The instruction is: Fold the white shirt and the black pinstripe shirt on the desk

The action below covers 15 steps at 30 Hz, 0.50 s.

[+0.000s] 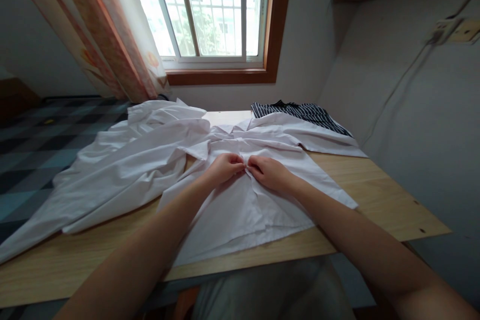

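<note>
A white shirt (228, 220) lies spread on the wooden table, its collar toward the window and one sleeve stretched out to the right. My left hand (227, 167) pinches the front edge of the shirt near its middle. Right beside it, my right hand (267, 171) pinches the same front opening from the other side, fingertips nearly touching the left ones. Any button between the fingers is too small or hidden to make out. Below the hands, the two front panels meet and overlap with some creases.
Another white garment (135, 160) lies crumpled at the left, partly over the table edge by a checkered bed (30, 160). A black-and-white striped garment (300, 111) sits at the back right. The wooden table (382, 195) reaches toward the right wall, where a cable (393, 90) hangs.
</note>
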{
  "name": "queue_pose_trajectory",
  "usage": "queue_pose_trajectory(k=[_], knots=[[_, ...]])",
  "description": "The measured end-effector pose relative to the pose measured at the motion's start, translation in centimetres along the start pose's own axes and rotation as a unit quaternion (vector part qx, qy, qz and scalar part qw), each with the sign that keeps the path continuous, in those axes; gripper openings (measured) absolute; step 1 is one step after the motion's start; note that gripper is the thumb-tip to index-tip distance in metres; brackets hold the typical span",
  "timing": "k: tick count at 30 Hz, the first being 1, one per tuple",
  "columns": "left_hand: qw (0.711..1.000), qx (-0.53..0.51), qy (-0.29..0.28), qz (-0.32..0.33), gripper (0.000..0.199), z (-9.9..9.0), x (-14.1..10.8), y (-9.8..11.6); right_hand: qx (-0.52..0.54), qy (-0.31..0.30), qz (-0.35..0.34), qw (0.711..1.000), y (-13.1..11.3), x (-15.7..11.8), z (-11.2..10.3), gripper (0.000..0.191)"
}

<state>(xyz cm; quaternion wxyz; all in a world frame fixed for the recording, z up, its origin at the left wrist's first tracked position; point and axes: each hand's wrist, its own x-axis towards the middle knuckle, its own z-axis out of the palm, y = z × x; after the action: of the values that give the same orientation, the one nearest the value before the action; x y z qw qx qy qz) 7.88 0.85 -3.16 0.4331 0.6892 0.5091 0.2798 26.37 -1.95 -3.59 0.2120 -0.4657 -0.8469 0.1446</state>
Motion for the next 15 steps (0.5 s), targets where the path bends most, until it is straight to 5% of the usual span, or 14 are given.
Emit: queue_pose_trajectory(k=[3, 9, 15], knots=[[0.998, -0.059, 0.000, -0.016, 0.002, 0.28, 0.13, -0.18, -0.019, -0.001, 0.004, 1.000, -0.20, -0.02, 0.08, 0.017], [0.980, -0.191, -0.003, -0.051, 0.025, 0.74, 0.23, -0.25, -0.026, -0.007, 0.037, 0.999, -0.52, 0.14, 0.16, 0.024], [0.979, -0.199, -0.020, -0.040, 0.030, 0.58, 0.16, -0.28, -0.015, -0.010, 0.064, 0.998, -0.44, 0.42, 0.42, 0.027]])
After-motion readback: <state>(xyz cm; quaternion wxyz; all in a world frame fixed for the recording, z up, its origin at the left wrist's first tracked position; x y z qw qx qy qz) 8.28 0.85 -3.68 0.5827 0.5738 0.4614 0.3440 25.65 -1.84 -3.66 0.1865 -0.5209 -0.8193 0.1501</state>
